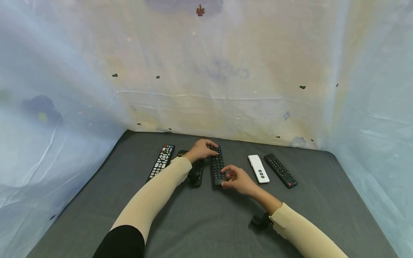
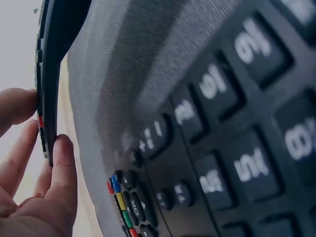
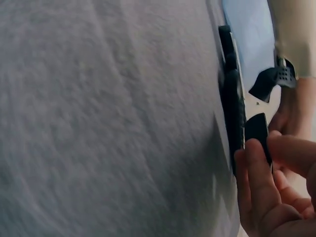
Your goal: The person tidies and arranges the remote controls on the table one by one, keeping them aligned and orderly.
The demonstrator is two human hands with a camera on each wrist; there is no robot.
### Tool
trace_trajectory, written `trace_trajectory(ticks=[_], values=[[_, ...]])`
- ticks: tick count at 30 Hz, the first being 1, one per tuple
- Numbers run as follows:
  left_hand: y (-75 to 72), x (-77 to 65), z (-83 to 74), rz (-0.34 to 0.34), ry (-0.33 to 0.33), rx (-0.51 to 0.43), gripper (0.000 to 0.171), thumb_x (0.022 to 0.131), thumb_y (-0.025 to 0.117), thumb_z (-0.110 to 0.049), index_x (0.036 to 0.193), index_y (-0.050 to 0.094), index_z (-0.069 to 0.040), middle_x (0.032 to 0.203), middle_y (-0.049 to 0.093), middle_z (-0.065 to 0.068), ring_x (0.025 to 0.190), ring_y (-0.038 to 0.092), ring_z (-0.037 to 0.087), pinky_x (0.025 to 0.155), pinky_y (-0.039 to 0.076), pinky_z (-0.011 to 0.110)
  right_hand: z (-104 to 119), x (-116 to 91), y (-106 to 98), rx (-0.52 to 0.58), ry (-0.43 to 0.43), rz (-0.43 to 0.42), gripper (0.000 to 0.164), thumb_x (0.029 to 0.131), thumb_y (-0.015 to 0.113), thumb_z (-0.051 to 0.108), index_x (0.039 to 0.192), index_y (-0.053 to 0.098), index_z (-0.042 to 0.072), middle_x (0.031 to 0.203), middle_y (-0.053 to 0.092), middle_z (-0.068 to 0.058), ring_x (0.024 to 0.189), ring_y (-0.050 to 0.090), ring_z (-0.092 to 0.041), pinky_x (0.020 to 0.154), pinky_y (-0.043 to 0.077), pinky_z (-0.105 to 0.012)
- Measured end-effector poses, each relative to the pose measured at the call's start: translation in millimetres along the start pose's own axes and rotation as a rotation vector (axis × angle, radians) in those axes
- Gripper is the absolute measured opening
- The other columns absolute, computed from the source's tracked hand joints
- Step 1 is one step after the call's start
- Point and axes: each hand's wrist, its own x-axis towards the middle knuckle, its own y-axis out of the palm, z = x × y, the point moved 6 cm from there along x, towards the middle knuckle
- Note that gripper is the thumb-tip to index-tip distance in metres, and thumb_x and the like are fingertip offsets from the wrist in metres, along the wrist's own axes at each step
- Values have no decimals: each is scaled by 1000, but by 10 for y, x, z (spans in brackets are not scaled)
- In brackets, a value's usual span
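Note:
A black remote control [image 1: 217,165] with small buttons lies in the middle of the row, its far end slightly raised off the cloth in the left wrist view. My left hand [image 1: 202,149] pinches this far end between thumb and fingers, and the same remote control [image 2: 49,84] appears edge-on there. At the near end, my right hand [image 1: 238,180] grips it with thumb and fingertips; in the right wrist view a dark end of the remote control [image 3: 257,129] shows between them. Under my left wrist lies a second black remote control [image 1: 198,175], partly hidden by the sleeve.
Farther left lies a black remote control with white buttons [image 1: 161,160], partly behind the left forearm. To the right are a white remote control [image 1: 258,168] and another black remote control [image 1: 280,170]. Grey cloth [image 1: 206,225] covers the surface; pale curtains [image 1: 219,71] surround it.

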Motion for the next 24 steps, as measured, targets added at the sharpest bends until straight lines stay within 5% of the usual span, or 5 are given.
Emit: trace_trajectory(ticks=[6, 16, 24], values=[[59, 70, 36, 47, 21, 74, 30, 83, 76, -23, 112, 71, -21, 111, 66, 5, 76, 64, 16, 61, 52, 29, -6, -1, 98, -48, -4, -23, 41, 83, 74, 7, 119, 56, 3, 94, 60, -17, 71, 62, -13, 61, 49, -27], [101, 107, -4, 119, 85, 237, 28, 82, 77, -23, 110, 72, -22, 132, 59, 5, 122, 54, 26, 99, 47, 45, 43, 0, 233, -147, -16, -49, 39, 81, 76, 10, 115, 56, 7, 87, 61, -10, 68, 59, -10, 59, 47, -25], [111, 111, 19, 150, 84, 231, 27, 82, 77, -22, 109, 72, -23, 129, 61, 4, 118, 57, 25, 94, 50, 43, 101, -10, 288, -190, -29, -35, 37, 84, 74, 10, 116, 55, 6, 86, 61, -9, 70, 63, -10, 60, 49, -24]])
